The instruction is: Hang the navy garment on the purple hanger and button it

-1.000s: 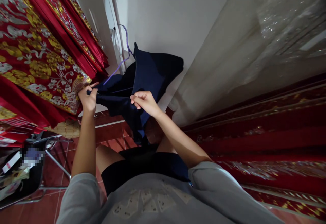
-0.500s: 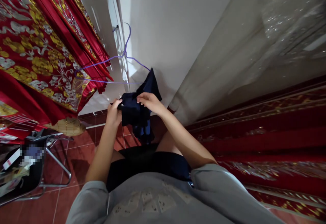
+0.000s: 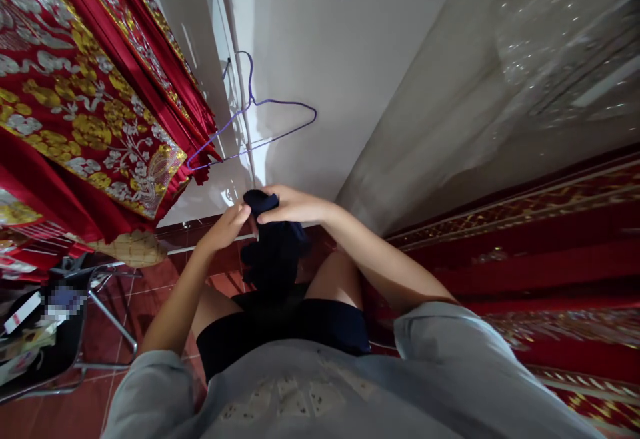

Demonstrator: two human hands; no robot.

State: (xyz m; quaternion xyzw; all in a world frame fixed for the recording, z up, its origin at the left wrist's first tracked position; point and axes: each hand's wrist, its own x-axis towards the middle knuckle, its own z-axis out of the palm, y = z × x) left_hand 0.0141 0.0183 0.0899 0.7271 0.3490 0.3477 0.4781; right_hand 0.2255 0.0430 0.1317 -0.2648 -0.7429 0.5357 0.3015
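A dark navy garment (image 3: 274,252) hangs bunched between my two hands, in front of my knees; its exact kind does not show. My left hand (image 3: 231,224) is closed on its upper left edge, thumb on top. From the right, my right hand (image 3: 290,204) grips the gathered top of the cloth, with the thumb in front and the other fingers partly hidden behind. Above both hands a bare purple wire hanger (image 3: 285,102) hangs tilted from a hook on the white frame, apart from the garment.
Red cloth with gold and silver embroidery (image 3: 90,112) hangs at the left. Below it, a black metal-framed chair (image 3: 107,316) holds assorted items. Clear plastic sheeting (image 3: 450,106) covers the right side, above more red embroidered fabric (image 3: 550,272). The floor (image 3: 125,399) has red tiles.
The navy garment has come off the hanger's right end and is gathered lower between my hands. The hanger has swung to the right and tilted. My right hand has shifted slightly left.
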